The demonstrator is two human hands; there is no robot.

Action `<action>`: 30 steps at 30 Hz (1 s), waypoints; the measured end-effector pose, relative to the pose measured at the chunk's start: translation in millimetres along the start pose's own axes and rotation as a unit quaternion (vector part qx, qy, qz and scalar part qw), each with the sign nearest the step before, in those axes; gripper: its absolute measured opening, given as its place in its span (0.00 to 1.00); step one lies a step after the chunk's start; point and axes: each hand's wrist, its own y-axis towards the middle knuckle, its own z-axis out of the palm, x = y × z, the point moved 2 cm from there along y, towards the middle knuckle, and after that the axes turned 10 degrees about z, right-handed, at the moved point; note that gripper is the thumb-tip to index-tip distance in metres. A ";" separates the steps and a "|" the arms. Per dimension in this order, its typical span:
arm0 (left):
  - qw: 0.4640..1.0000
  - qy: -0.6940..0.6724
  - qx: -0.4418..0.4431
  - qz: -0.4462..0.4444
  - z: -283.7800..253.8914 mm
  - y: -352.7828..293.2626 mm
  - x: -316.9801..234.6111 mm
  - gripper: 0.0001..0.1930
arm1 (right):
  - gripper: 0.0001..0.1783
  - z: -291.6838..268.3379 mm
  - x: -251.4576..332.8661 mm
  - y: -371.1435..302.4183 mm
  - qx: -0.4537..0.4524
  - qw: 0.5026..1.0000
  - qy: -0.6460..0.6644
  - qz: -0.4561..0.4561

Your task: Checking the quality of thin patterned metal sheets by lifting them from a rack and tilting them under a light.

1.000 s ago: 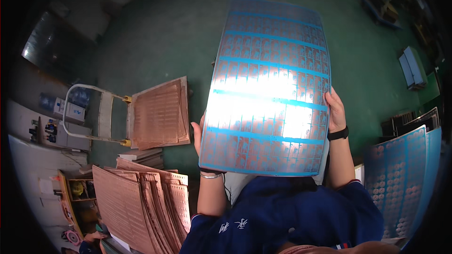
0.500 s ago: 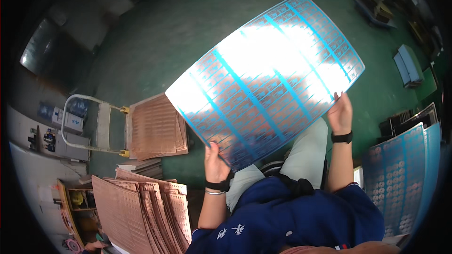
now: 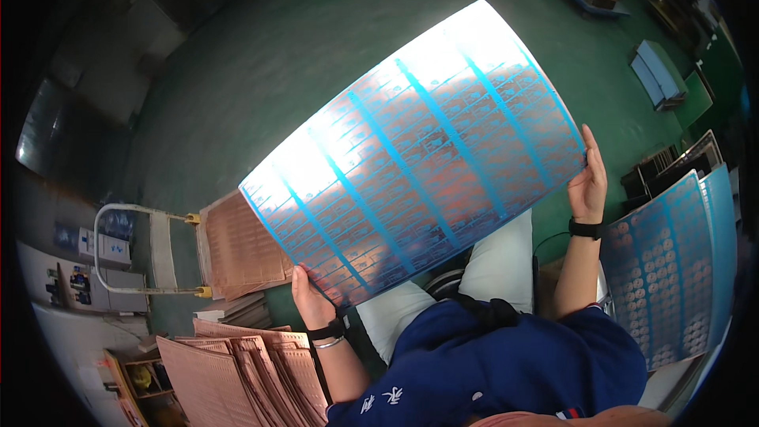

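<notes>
A large thin copper circuit board panel (image 3: 427, 166) with blue stripes and a fine repeated pattern is held up in front of me, tilted, with bright glare along its far edge. My left hand (image 3: 314, 304) grips its near left corner, the thumb showing at the edge. At the right short edge, my right hand (image 3: 587, 186) holds the panel with the fingers up along the rim. What the fingers do under the panel is hidden.
Copper sheets (image 3: 213, 383) stand upright at lower left. A trolley (image 3: 160, 257) carries a stack of copper panels (image 3: 241, 245). Blue panels with round patterns (image 3: 660, 277) stand at my right. Farther right lies a light blue box-like object (image 3: 658, 75) on the green floor (image 3: 261, 55).
The panel has turned a little and shifted left in view, so its glare now lies toward the far edge. My right hand sits higher along the right edge; my left hand has moved left.
</notes>
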 end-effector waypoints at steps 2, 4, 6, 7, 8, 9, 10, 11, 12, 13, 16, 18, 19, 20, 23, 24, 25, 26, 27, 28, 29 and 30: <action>0.999 0.014 -0.037 -0.021 -7.8 1.0 -0.2 0.10 | 0.26 1.6 -2.3 -0.1 0.011 1.000 0.010 0.006; 0.998 0.024 -0.048 -0.026 -11.7 3.1 -0.4 0.10 | 0.26 4.3 -4.8 1.5 0.024 0.999 0.019 0.014; 0.996 0.055 -0.052 -0.039 -13.2 3.5 -3.9 0.11 | 0.26 9.6 -6.0 1.1 0.022 0.999 0.021 0.015; 0.996 0.058 -0.047 -0.043 -10.4 2.8 -5.8 0.11 | 0.25 11.7 -6.8 1.3 0.027 0.999 0.023 0.020; 0.996 0.051 -0.049 -0.055 0.3 -0.6 -11.4 0.13 | 0.25 11.9 -6.7 2.2 0.020 0.999 0.023 0.017; 0.995 0.044 -0.052 -0.067 7.0 -2.1 -14.1 0.14 | 0.25 12.0 -6.7 2.9 0.032 0.999 0.027 0.019; 0.995 0.047 -0.045 -0.072 8.0 -1.7 -13.8 0.14 | 0.25 12.2 -6.8 2.4 0.045 0.998 0.029 0.019; 0.994 0.057 -0.059 -0.066 7.4 -1.2 -13.7 0.15 | 0.25 13.7 -6.9 3.0 0.039 0.999 0.029 0.015; 0.993 0.066 -0.072 -0.060 6.2 -0.7 -13.2 0.16 | 0.25 15.8 -7.4 3.1 0.041 0.998 0.037 0.023; 0.994 0.067 -0.064 -0.064 1.4 0.9 -10.5 0.16 | 0.25 17.3 -7.7 3.4 0.043 0.998 0.045 0.030; 0.992 0.049 -0.053 -0.107 2.5 -1.4 -10.8 0.17 | 0.25 17.9 -10.3 5.7 0.022 0.998 0.047 0.026; 0.990 0.048 -0.113 -0.074 -3.7 5.0 -3.3 0.17 | 0.26 25.1 -10.5 4.3 0.007 0.999 0.037 0.033; 0.983 0.046 -0.174 -0.038 -9.2 6.5 -3.0 0.18 | 0.26 23.3 -8.8 3.2 0.006 0.999 0.040 0.035; 0.982 0.048 -0.177 -0.036 -13.2 6.6 -5.6 0.18 | 0.26 19.1 -7.5 4.2 0.012 0.999 0.012 0.045; 0.996 0.040 -0.049 -0.065 -22.7 0.4 -15.4 0.18 | 0.27 4.9 0.5 9.0 0.037 0.996 -0.038 0.078; 0.995 0.067 -0.048 -0.048 -21.9 1.6 -19.2 0.18 | 0.28 -0.2 4.8 10.6 0.083 0.986 -0.091 0.110; 0.994 0.095 -0.050 -0.032 -25.4 2.4 -22.9 0.18 | 0.28 -0.9 7.2 13.4 0.132 0.971 -0.143 0.140; 0.992 0.106 -0.064 -0.006 -40.3 9.3 -19.4 0.16 | 0.28 2.8 10.0 12.5 0.126 0.967 -0.158 0.155; 0.993 0.101 -0.060 0.024 -36.6 8.9 -22.6 0.14 | 0.29 6.2 8.5 12.5 0.125 0.962 -0.175 0.171; 0.991 0.120 -0.020 0.058 -29.8 8.0 -30.9 0.14 | 0.29 4.7 5.4 15.1 0.123 0.956 -0.216 0.159; 0.986 0.137 0.023 0.088 -20.4 8.4 -37.2 0.14 | 0.25 5.5 1.0 16.6 0.107 0.961 -0.194 0.165; 0.986 0.139 0.008 0.097 -14.2 7.7 -41.2 0.14 | 0.22 5.6 -2.1 19.1 0.113 0.954 -0.233 0.154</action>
